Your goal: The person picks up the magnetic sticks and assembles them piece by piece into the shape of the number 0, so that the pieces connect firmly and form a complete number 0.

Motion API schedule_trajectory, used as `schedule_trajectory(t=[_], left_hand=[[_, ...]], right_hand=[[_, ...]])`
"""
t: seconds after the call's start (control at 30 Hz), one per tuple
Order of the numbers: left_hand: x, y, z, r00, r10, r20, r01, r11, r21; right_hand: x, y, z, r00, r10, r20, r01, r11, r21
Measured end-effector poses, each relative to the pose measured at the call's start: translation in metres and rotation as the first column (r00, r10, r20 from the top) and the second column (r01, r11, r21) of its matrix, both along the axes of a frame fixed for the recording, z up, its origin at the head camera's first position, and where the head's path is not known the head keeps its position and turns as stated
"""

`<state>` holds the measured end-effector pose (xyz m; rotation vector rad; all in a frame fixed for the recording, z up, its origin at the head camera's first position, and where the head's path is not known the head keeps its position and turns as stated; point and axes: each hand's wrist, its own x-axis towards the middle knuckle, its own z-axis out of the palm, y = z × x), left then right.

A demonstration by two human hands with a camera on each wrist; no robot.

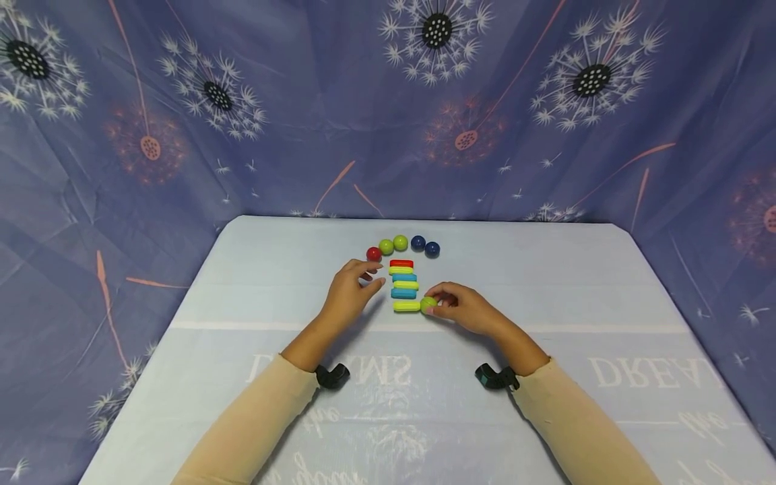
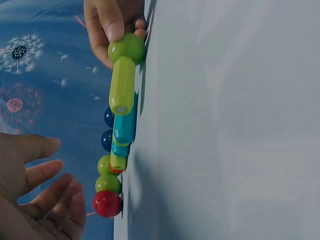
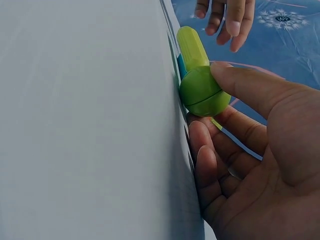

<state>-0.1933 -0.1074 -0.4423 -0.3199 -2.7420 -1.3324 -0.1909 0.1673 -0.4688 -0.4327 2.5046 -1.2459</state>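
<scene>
My right hand point(image 1: 465, 308) pinches a green ball point(image 1: 428, 304) between thumb and fingers, low over the table. The ball meets the right end of a yellow-green rod point(image 1: 406, 306), the nearest rod of a column. Behind it lie blue rods point(image 1: 403, 294), yellow rods point(image 1: 405, 285) and a red rod point(image 1: 401, 263), all crosswise. Left of this column my left hand point(image 1: 350, 291) hovers with thumb and fingers apart, holding nothing. In the right wrist view, the thumb presses the top of the green ball point(image 3: 202, 94), which shows a seam round its middle.
Beyond the rods, loose balls form an arc: a red ball point(image 1: 374, 254), green balls point(image 1: 400, 242) and dark blue balls point(image 1: 432, 249). A pale printed cloth covers the table point(image 1: 545, 269). A dandelion-patterned curtain point(image 1: 364, 101) hangs behind and at the sides.
</scene>
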Motion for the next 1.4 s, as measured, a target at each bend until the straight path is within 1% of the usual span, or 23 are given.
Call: schedule_trajectory(t=[0.23,0.4,0.6,0.97,1.13,1.4], left_hand=[[-0.019,-0.003,0.004,0.999,0.029,-0.025,-0.029,1.0,-0.003],[-0.031,-0.005,0.002,0.998,0.062,-0.029,-0.063,0.997,-0.036],[-0.042,-0.006,-0.002,0.997,0.072,-0.036,-0.074,0.995,-0.065],[-0.05,-0.006,-0.007,0.997,0.069,-0.015,-0.07,0.994,-0.08],[-0.055,-0.009,-0.01,0.998,0.055,-0.008,-0.055,0.992,-0.114],[-0.056,-0.009,-0.01,1.0,0.022,0.003,-0.022,0.994,-0.103]], right_hand=[[0.001,0.0,0.0,1.0,0.0,0.001,0.0,1.0,-0.017],[0.001,0.001,0.0,1.0,0.008,-0.005,-0.008,1.0,-0.023],[0.001,0.001,-0.004,1.0,0.007,-0.014,-0.007,1.0,-0.024],[0.003,0.0,-0.001,1.0,0.011,0.0,-0.011,1.0,-0.028],[0.002,0.0,0.0,1.0,0.019,-0.008,-0.019,0.999,-0.027],[0.0,0.001,-0.002,1.0,0.023,-0.015,-0.023,1.0,-0.008]])
